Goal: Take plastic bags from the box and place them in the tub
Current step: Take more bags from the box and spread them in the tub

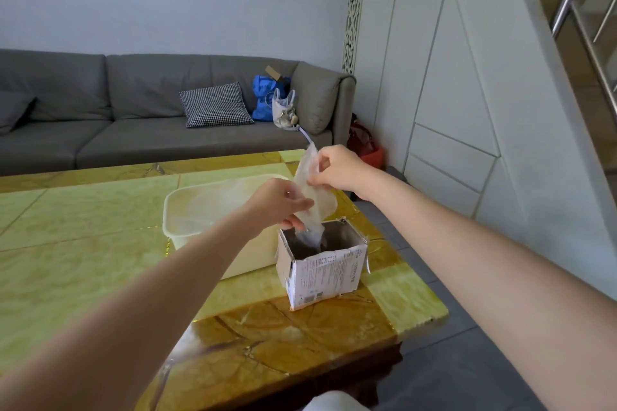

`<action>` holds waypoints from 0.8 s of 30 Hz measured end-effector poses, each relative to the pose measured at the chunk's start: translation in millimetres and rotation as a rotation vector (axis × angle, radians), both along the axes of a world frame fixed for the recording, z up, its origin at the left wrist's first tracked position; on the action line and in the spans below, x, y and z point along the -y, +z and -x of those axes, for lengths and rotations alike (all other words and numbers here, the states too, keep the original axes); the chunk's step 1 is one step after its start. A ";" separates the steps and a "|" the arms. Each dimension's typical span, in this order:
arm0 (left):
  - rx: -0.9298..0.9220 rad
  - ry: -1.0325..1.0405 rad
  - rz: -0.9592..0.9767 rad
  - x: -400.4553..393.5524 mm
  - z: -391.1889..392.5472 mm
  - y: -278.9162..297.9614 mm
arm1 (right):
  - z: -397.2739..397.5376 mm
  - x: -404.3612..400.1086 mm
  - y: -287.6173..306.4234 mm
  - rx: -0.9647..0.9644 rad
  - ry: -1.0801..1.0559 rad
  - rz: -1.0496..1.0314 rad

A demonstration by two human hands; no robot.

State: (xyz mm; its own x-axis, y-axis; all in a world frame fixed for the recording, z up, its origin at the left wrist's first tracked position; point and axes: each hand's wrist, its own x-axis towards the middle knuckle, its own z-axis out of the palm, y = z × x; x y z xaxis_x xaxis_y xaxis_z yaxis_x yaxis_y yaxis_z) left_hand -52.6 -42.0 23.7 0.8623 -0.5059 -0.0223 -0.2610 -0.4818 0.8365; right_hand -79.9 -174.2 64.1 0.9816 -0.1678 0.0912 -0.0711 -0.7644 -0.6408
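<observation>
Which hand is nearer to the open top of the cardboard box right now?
Left. The left hand pinches the plastic bag just above the cardboard box opening, fingertips at its rim. The right hand grips the bag's upper end, higher and farther from the box.

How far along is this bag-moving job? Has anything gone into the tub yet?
Early, it seems. The translucent tub shows no bag I can make out, though its cloudy wall hides part of the inside. In hand: the left hand and right hand both pinch one plastic bag, its lower end still inside the cardboard box. Left: lifting it clear and dropping it in the tub.
</observation>
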 end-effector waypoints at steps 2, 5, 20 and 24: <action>-0.013 -0.071 -0.100 -1.8 2.2 1.9 | -3.1 4.0 -0.6 0.082 -0.048 -0.005; -0.059 -0.094 -0.043 -9.7 -2.3 9.4 | -4.6 6.5 1.8 0.149 -0.069 0.012; -0.162 0.027 0.136 -60.2 -34.6 10.7 | -37.7 -46.8 19.8 0.215 0.203 -0.623; -0.094 0.150 0.150 -96.1 -57.9 12.3 | -59.2 -47.0 19.7 0.306 0.062 -0.696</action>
State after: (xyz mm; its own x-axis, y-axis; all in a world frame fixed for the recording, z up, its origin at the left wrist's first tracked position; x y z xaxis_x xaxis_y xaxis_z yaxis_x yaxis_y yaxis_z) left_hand 5.3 54.0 35.9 0.9256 -0.3762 -0.0408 -0.1132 -0.3781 0.9188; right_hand -20.7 -127.2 83.7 0.9391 -0.2315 0.2538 0.2169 -0.1735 -0.9607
